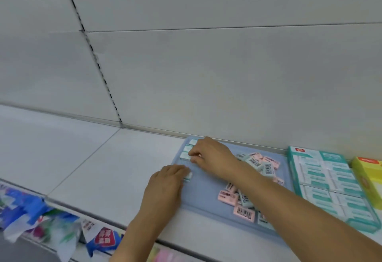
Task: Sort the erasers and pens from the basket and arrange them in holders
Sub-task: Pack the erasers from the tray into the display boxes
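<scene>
Head view: on the white shelf, a shallow blue plastic tray [198, 195] holds loose pink and pale-green wrapped erasers [248, 197] along its right side, partly hidden by the right forearm. The right hand [210, 156] pinches one pale-green eraser [185, 155] at the tray's far-left corner. The left hand [167, 185] grips another, mostly covered eraser [188, 176] at the left edge.

You've got the tray [203, 196] on the shelf [115, 158] w/ a row of erasers [187, 150] along its left edge — loose pile [251, 181] to the right — boxes [326, 181] just beside the tray's right side.
</scene>
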Demonstrator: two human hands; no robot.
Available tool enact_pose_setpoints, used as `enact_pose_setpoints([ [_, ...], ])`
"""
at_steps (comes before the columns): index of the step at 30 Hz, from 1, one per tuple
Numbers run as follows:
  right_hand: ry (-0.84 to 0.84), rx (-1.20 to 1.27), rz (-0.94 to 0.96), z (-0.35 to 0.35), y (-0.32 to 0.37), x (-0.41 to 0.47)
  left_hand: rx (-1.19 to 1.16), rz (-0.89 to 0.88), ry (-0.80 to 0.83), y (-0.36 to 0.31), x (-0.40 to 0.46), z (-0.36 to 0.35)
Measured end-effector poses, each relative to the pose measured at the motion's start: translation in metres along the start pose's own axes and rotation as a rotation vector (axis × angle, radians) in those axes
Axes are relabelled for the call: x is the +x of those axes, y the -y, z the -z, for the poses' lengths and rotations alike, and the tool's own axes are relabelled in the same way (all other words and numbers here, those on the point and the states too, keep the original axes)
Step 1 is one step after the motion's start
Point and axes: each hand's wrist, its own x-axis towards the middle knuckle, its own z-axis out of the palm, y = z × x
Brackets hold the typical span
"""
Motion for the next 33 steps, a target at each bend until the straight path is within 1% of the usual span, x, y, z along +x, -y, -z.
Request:
enact_pose_setpoints([
  [2,-0.012,-0.025,-0.051,-0.006,0.008,0.009,0.010,0.040,-0.013,0.002,-0.001,0.006],
  [4,-0.011,-0.070,-0.083,-0.010,0.012,0.017,0.040,0.092,0.012,0.005,-0.001,0.008],
  [7,0.017,-0.137,-0.107,-0.009,0.017,0.024,-0.007,0.141,0.018,0.008,0.001,0.007],
  [11,0.104,-0.098,-0.163,0.002,0.016,0.022,-0.061,0.153,-0.007,0.008,-0.001,0.005],
  [13,0.139,-0.050,-0.173,0.003,0.013,0.014,-0.124,0.160,-0.040,0.005,-0.001,0.005],
  [14,0.131,-0.012,-0.181,0.005,0.010,0.007,-0.175,0.170,-0.057,0.001,-0.001,0.005],
  [16,0.068,0.110,-0.219,0.011,0.002,-0.008,-0.313,0.190,-0.101,-0.009,0.001,0.005],
  [19,-0.088,0.407,-0.330,0.032,-0.017,-0.041,-0.516,0.195,-0.167,-0.026,0.007,0.003],
  [22,-0.327,0.692,-0.390,0.052,-0.042,-0.088,-0.675,0.187,-0.181,-0.049,0.017,0.002],
  [24,-0.476,0.795,-0.420,0.064,-0.063,-0.126,-0.782,0.200,-0.155,-0.068,0.025,0.001],
  [26,-0.563,0.779,-0.445,0.070,-0.082,-0.162,-0.879,0.208,-0.111,-0.088,0.031,0.001],
  [28,-0.603,0.725,-0.495,0.070,-0.098,-0.192,-0.985,0.206,-0.071,-0.109,0.035,-0.001],
  [31,-0.606,0.637,-0.584,0.059,-0.113,-0.221,-1.140,0.223,-0.016,-0.132,0.040,-0.003],
  [33,-0.602,0.548,-0.593,0.052,-0.116,-0.230,-1.196,0.222,0.023,-0.142,0.041,-0.004],
])
